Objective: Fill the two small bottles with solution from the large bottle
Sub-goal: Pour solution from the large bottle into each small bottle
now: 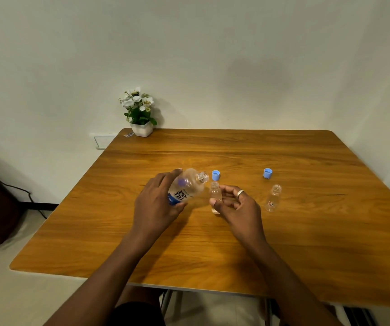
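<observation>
My left hand (157,203) grips the large clear bottle (189,185), which has a blue and white label. The bottle is uncapped and tilted, its open neck pointing right toward a small clear bottle (215,194). My right hand (235,204) holds that small bottle upright on the wooden table (212,243), thumb and fingers around its body. The large bottle's mouth sits just above and left of the small bottle's mouth. A second small clear bottle (273,198) stands open and alone to the right. Two blue caps (216,175) (267,173) lie on the table behind the small bottles.
A white pot of artificial white flowers (139,114) stands at the table's far left corner against the wall. A dark object and a cable (24,194) lie on the floor to the left. A wall socket (104,140) is behind the table edge.
</observation>
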